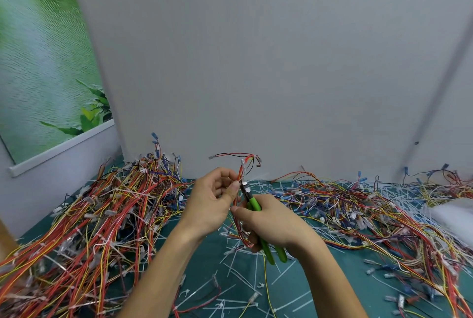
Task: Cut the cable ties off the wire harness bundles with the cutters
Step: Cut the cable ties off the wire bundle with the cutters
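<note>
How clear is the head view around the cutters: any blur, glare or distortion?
Head view: cutters, held bundle, left hand and right hand fairly sharp at centre; wire piles toward the lower corners smeared; wall edges and poster bowed by the wide-angle lens; light soft and even, no glare.

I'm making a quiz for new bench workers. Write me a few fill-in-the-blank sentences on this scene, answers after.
The right hand grips the cutters, whose handles are ___.
The left hand holds the wire bundle, with the cutters' tip beside its ___.
The cut cable ties littering the mat are ___.
Missing words: green; thumb; white.
</note>
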